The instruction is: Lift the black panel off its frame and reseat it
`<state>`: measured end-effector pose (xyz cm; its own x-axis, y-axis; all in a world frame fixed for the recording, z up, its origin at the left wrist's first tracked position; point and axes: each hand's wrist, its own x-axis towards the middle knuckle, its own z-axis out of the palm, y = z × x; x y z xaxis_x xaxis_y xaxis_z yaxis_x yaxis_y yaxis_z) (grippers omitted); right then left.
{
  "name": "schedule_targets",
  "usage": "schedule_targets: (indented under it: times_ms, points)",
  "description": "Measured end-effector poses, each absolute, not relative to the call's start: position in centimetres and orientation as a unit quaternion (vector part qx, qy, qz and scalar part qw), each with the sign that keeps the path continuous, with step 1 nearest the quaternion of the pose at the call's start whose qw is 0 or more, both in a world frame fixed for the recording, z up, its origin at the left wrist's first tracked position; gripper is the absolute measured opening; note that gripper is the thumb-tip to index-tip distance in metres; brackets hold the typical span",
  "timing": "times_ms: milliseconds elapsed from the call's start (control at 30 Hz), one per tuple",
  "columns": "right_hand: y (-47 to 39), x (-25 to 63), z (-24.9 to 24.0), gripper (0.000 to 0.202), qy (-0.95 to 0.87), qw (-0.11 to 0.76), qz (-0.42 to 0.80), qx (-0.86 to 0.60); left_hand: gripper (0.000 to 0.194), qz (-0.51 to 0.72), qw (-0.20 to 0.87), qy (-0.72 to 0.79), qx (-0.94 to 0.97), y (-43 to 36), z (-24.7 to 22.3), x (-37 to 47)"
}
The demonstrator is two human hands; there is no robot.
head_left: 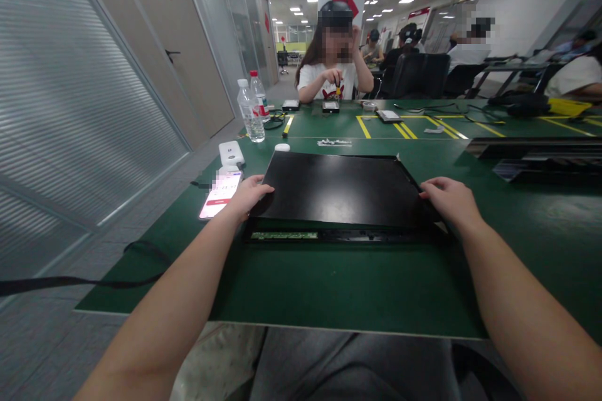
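A flat black panel (336, 188) is tilted over a shallow black frame (376, 236) on the green table. My left hand (251, 195) grips the panel's left edge, thumb on top and the other fingers partly hidden. At the right edge, my right hand (449, 200) pinches the panel between thumb and fingers. A green circuit strip (285, 235) shows in the frame's near edge, below the panel. The rest of the frame's inside is covered by the panel.
Left of the panel lie a lit phone (220, 194) and a white power bank (231, 153). Two bottles (251, 109) stand behind them. Across the green table (348, 291) a person handles a small black device (330, 106). Dark long parts (555, 163) lie at the right.
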<state>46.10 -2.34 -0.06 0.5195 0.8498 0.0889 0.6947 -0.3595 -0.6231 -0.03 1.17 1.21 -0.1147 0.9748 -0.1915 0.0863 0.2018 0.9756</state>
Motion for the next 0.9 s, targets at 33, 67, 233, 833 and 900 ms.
schedule_targets:
  times_ms: [33, 67, 233, 833, 900]
  points:
    - [-2.3, 46.2, -0.1, 0.021, -0.476, 0.308, 0.123, -0.815, 0.042, 0.449, 0.493, 0.597, 0.445, 1.2, 1.1, 0.0]
    - [-2.2, 46.3, -0.2, 0.021, -0.477, 0.306, 0.120, -0.815, 0.042, 0.450, 0.491, 0.598, 0.446, 1.2, 1.1, 0.0]
    - [-2.1, 46.3, -0.5, 0.024, -0.482, 0.287, 0.098, -0.822, 0.044, 0.452, 0.484, 0.600, 0.449, 1.3, 0.7, 0.0]
    - [-1.9, 46.7, -0.9, 0.021, -0.506, 0.270, 0.069, -0.816, 0.064, 0.434, 0.461, 0.615, 0.470, 1.7, 0.2, -0.5]
    - [-2.0, 46.8, -0.9, 0.020, -0.509, 0.271, 0.070, -0.814, 0.065, 0.433, 0.459, 0.616, 0.471, 1.7, 0.1, -0.5]
